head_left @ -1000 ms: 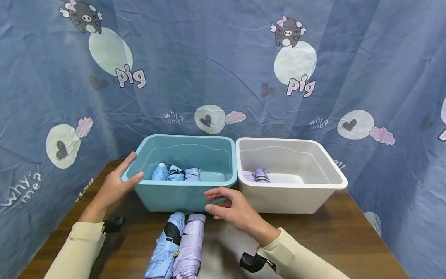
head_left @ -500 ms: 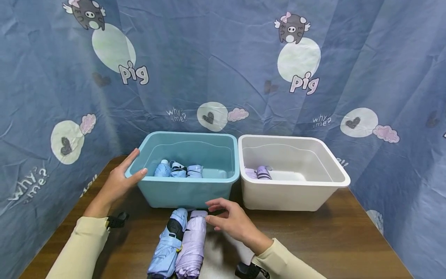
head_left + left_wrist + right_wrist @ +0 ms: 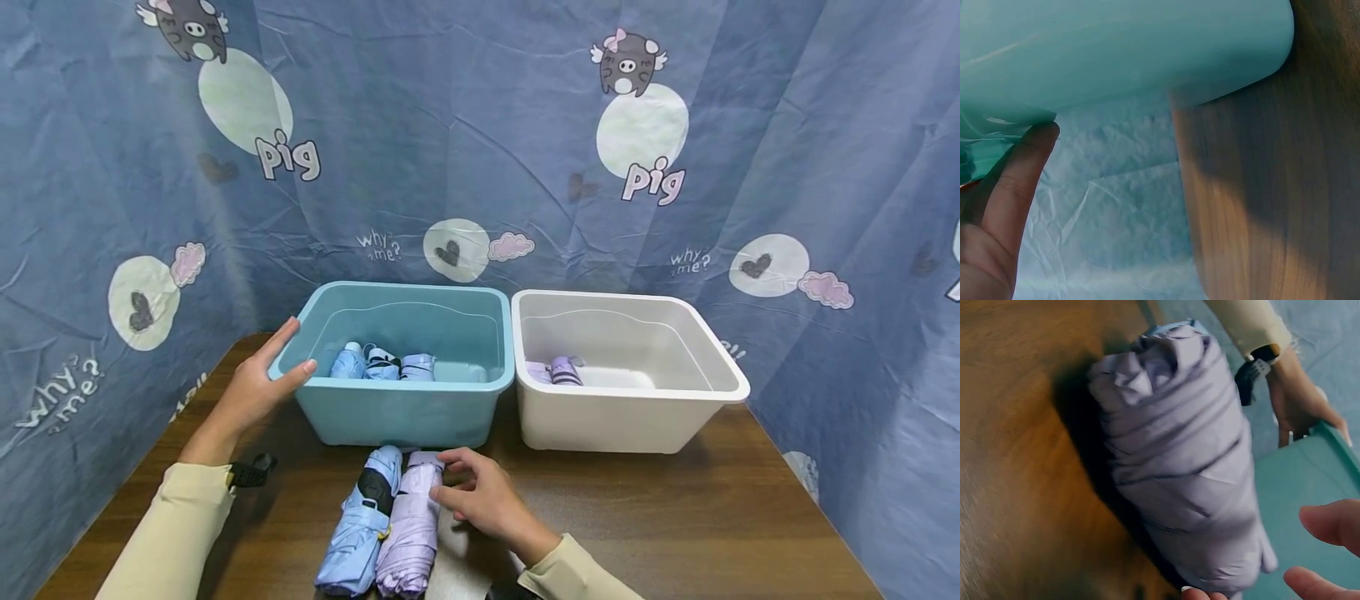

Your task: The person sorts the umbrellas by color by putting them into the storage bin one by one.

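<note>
So the right hand (image 3: 483, 493) is at bottom center of the frame, thumb and fingers spread, right beside the far end of a folded lavender umbrella (image 3: 409, 533). Can't really tell if a fingertip touches it, but it's not pinching anything. That umbrella lies on the wooden desk (image 3: 675, 517) at bottom center, snug against a folded blue umbrella (image 3: 356, 533) on its left, the blue one with a black patch near the top.

Left hand (image 3: 251, 392) is left of center, fingers pretty straight and thumb spread apart, resting on the left rim of a teal bin (image 3: 397, 417). Three blue bundles (image 3: 382, 365) sit inside that. Just right of it there's a white bin (image 3: 615, 425) with two purple bundles (image 3: 565, 372) in its left side. Behind everything hangs a blue pig-print curtain (image 3: 525, 150), kinda wrinkly.
</note>
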`<state>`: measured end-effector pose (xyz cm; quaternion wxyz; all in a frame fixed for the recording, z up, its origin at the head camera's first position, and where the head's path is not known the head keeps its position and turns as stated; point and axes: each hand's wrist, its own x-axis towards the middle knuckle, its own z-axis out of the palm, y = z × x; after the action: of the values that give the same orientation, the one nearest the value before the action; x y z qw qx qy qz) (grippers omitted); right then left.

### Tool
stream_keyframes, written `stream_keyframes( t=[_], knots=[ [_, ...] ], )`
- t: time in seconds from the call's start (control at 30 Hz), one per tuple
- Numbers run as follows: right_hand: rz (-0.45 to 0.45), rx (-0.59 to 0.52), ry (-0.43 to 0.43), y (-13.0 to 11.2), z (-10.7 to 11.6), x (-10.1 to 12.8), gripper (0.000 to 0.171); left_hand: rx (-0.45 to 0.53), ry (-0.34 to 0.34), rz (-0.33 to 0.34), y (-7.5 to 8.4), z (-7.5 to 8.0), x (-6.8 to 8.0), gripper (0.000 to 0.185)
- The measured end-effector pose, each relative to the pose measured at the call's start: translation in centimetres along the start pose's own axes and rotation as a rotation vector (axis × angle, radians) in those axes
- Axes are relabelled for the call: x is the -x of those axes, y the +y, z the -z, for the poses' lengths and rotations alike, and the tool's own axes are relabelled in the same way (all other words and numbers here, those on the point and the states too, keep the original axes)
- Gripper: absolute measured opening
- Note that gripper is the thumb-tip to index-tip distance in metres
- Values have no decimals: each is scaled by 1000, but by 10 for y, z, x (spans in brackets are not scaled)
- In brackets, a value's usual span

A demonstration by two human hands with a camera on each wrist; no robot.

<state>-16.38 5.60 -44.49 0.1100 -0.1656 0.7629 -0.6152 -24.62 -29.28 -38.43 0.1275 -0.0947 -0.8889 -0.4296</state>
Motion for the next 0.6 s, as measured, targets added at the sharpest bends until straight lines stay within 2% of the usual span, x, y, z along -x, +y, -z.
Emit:
stream_keyframes(
  t=[0.17, 0.33, 0.47, 0.6],
  knots=[
    [-24, -35, 5, 7, -11, 2, 48, 0, 2, 5, 1, 0, 0, 80],
    [-10, -27, 15, 11, -21, 3, 61, 3, -6, 11, 1, -1, -1, 80],
    [-18, 110, 54, 9, -30, 4, 75, 10, -10, 11, 2, -1, 0, 80],
    [-69, 280, 103, 3, -39, 6, 88, 11, -8, 18, 3, 0, 1, 80]
  ],
)
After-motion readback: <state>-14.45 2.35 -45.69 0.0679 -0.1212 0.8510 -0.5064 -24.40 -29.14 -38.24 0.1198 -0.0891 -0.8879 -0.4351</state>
